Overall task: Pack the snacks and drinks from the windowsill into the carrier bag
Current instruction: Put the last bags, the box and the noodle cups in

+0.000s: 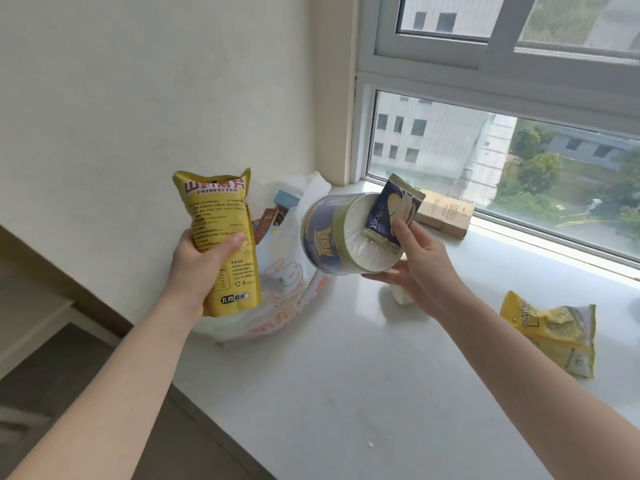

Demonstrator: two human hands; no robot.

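The left grip (201, 261) is curled round an upright yellow snack bag (221, 244) above the carrier bag (287, 296) on the windowsill (346, 375), while the right grip (419, 261) clasps a tilted round tub (325, 233), thumb pinning a small blue packet (388, 213) against its end, and a second yellow packet (554, 334) lies well apart at right.

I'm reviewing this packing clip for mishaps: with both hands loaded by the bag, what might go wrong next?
The right hand holds the round tub and, pinned on its lid by the thumb alone, the Yuogee packet; the packet may slip off.
The carrier bag slumps at the edge of the windowsill; dropping the yam chips bag from the left hand might tip it over.
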